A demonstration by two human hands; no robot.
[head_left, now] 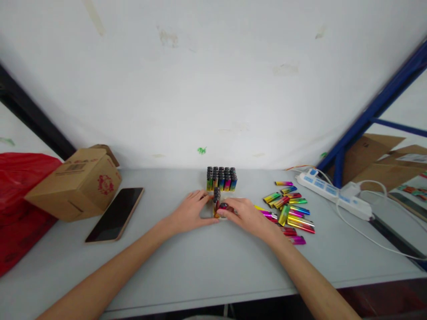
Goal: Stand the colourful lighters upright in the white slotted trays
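Observation:
My right hand [248, 215] pinches a red lighter [224, 206] with a dark top, upright at the right side of a short row of standing lighters [216, 195]. To the left of that row lies my left hand [190, 211], thumb and fingers apart, with its fingertips beside the row. Behind both hands a block of lighters [222, 180] stands in close rows, black tops upward and bodies in several colours. Loose shiny lighters [283, 214] lie scattered right of my right hand, which partly hides some of them.
On the left are a phone [115, 214], a cardboard box [76, 184] and a red plastic bag [26, 191]. A white power strip [333, 195] with cables lies at the right, near a blue metal frame [376, 106]. The white wall [213, 89] closes the grey table's back edge.

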